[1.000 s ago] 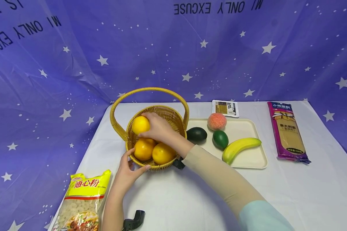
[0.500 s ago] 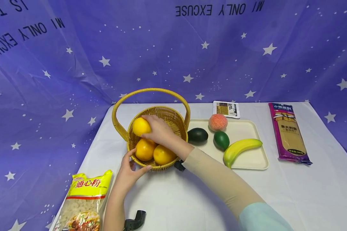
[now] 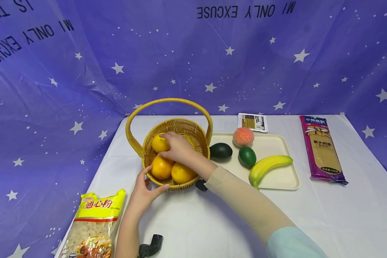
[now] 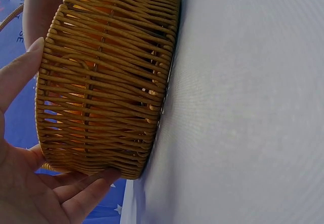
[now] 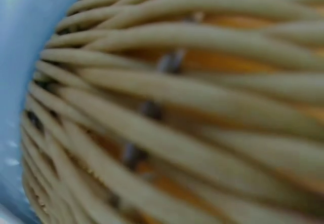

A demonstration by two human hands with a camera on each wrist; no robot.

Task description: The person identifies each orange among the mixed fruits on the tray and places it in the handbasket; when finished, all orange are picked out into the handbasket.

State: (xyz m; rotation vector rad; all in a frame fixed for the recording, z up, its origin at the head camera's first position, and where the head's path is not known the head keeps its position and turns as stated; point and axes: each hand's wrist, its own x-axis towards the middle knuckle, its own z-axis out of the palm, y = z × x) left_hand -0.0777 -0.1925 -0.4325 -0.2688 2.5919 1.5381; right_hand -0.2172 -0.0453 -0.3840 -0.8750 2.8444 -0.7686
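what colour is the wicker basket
Golden yellow-brown wicker basket, clearest in the left wrist view.

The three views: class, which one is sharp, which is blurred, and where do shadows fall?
Head view: evenly lit and sharp, with a soft shadow under the right arm on the table. Left wrist view: the wicker basket is crisp beside the left hand. Right wrist view: too close, its weave is smeared out of focus.
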